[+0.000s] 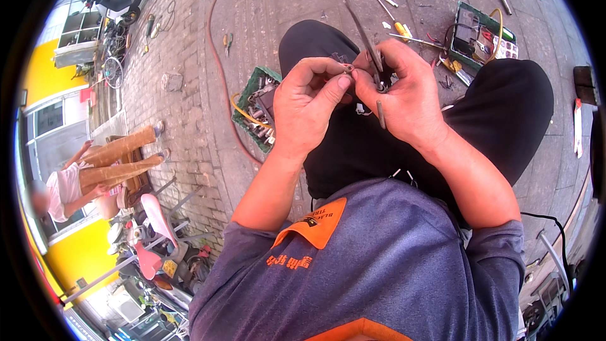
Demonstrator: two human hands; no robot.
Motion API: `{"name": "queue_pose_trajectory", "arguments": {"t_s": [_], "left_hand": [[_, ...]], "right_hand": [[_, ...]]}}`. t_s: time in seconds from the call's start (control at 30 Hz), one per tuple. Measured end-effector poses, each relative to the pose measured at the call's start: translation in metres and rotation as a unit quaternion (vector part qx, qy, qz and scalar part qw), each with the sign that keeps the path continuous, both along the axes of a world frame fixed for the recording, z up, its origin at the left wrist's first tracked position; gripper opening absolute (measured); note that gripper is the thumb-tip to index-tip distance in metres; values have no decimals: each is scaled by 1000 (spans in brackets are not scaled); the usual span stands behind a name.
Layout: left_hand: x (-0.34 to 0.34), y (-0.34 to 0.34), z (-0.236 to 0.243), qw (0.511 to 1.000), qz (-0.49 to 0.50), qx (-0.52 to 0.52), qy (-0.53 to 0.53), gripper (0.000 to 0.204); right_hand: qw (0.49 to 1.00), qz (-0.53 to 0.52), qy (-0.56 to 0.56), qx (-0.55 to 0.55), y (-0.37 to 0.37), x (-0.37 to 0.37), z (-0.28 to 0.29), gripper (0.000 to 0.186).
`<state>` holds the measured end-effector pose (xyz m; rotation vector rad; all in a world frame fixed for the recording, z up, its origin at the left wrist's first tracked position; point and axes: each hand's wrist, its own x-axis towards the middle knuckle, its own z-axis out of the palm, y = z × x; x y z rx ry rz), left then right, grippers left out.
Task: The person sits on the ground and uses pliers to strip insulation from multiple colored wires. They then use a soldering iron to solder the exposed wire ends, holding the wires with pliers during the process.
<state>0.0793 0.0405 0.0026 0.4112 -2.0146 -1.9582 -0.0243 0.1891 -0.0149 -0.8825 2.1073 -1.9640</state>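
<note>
At about nine o'clock a seated person (95, 173) in tan trousers leans back beside a pink scooter (151, 233), well apart from the work. Just left of the knees, at about ten o'clock from the hands, a green crate (257, 110) of metal parts stands on the brick pavement (189, 57), with a reddish hose (218, 57) curving past it.

The left hand (309, 104) is pinched shut, thumb and forefinger closed on a small metal part (348, 69) held above the lap at picture centre. The part looks like a nut or short sleeve, though it is too small to tell for sure. Touching it from three o'clock, the right hand (404, 98) is clenched around a pair of long pliers (372, 57), whose handles point up toward twelve o'clock, while its fingertips meet the part.

Judging by the grip, the step in hand is fitting or working the small part at the tool's tip; the next move would call for a steady pinch and fine alignment so the part does not drop into the lap.

At two o'clock a second green crate (483, 35) holds wires and tools, with a yellow-handled screwdriver (394, 22) lying near it.
</note>
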Motion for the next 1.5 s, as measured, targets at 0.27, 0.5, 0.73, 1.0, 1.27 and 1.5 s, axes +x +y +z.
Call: {"name": "queue_pose_trajectory", "arguments": {"t_s": [0.27,0.5,0.73,1.0,1.27,1.5], "left_hand": [[0,-2,4,999,-22,34,-27,16],[1,2,3,1000,-1,7,-29,15],[3,1,3,999,-13,-7,-45,8],[4,-6,5,996,-39,-44,-65,13],[0,3,13,998,-17,-6,-55,14],[4,-13,9,994,-19,-44,-103,15]], "right_hand": [[999,-5,23,29,3,0,8,26],[997,-14,75,33,2,-1,3,25],[991,-20,101,83,1,-2,-1,29],[986,-10,141,93,3,-4,2,34],[958,-26,255,126,4,-10,1,28],[946,-98,265,159,15,-35,0,27]]}}
